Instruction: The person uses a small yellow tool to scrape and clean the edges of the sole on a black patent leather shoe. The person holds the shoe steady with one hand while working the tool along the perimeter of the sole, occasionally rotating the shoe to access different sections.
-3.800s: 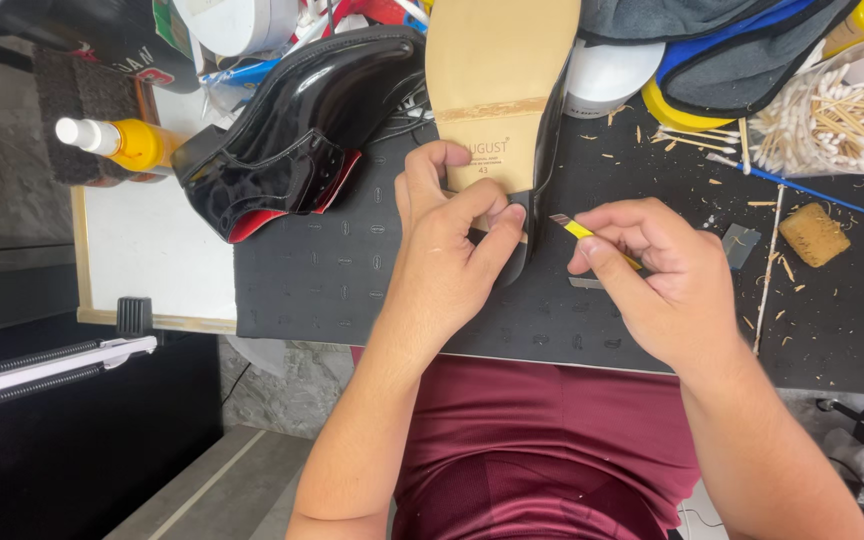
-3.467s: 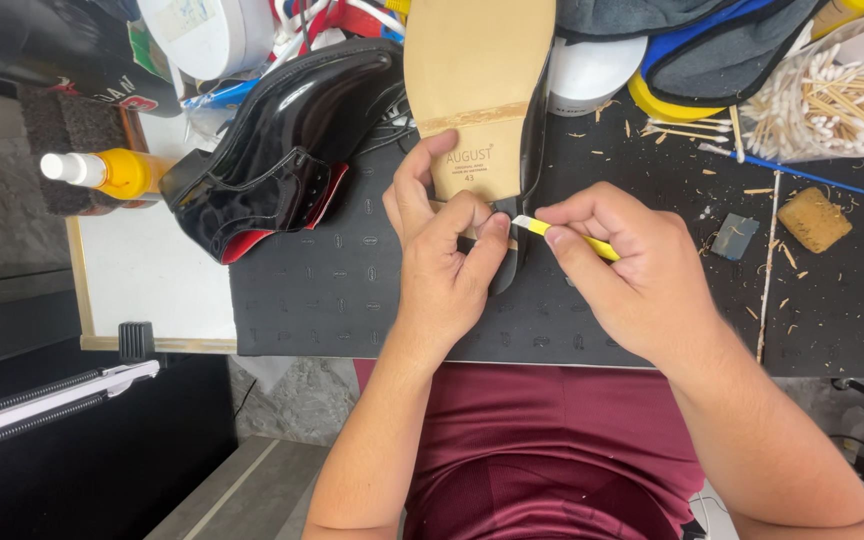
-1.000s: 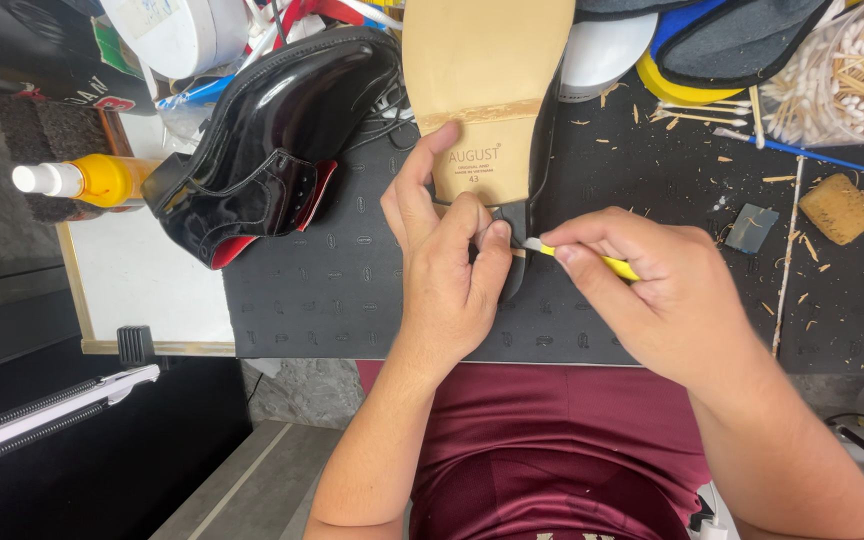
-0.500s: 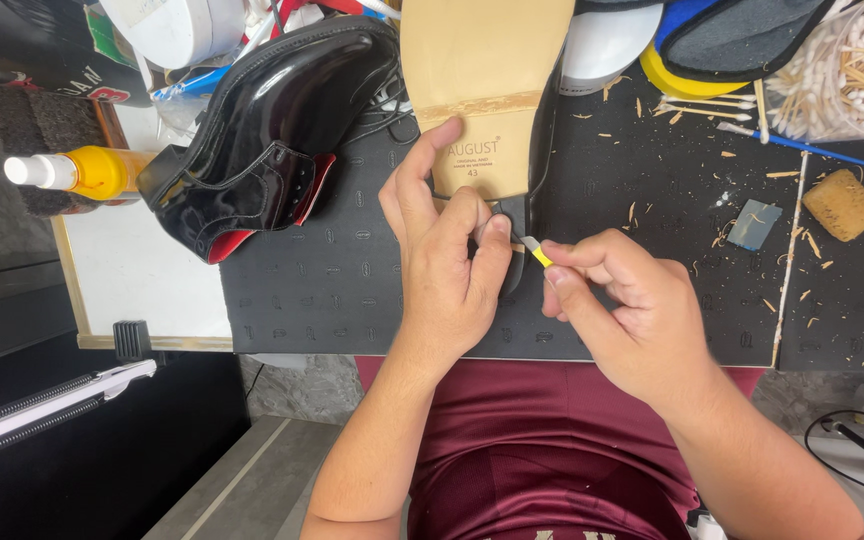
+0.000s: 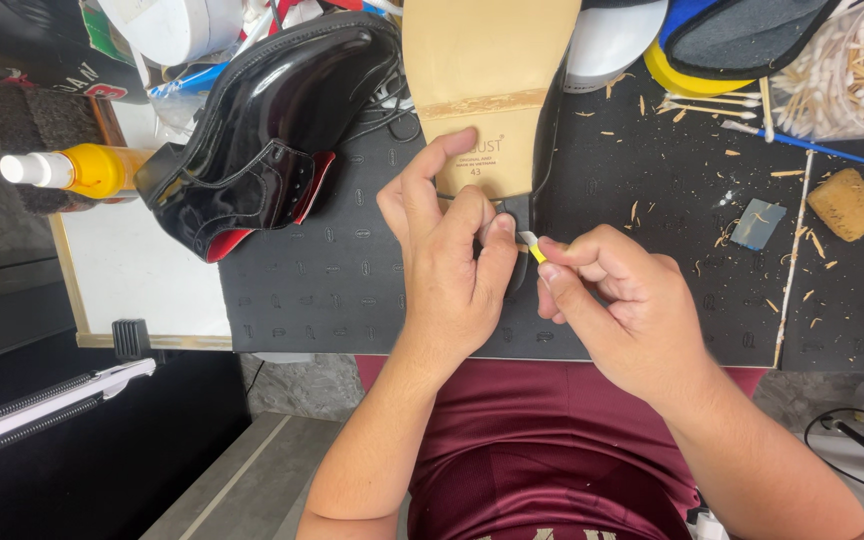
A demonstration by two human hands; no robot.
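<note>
A shoe lies sole up point(image 5: 487, 80), its tan leather sole facing me, on a black rubber mat point(image 5: 332, 290). My left hand point(image 5: 447, 265) grips the shoe's black heel, thumb on the sole and fingers wrapped over the heel. My right hand point(image 5: 617, 305) pinches a small yellow-handled tool point(image 5: 532, 247), whose tip touches the heel right beside my left fingers. A second, glossy black shoe with red lining point(image 5: 267, 130) rests on its side to the left.
A yellow spray bottle point(image 5: 77, 170) lies at the left on a white board point(image 5: 137, 280). Wood shavings, a sponge point(image 5: 849, 203), a small grey square point(image 5: 757, 223), cotton swabs point(image 5: 852, 75) and foam pads crowd the right and back. A cable point(image 5: 857, 430) hangs lower right.
My right hand drew back from the heel with the yellow tool, then came in close again; the tool tip is against the heel. My left hand kept its grip.
</note>
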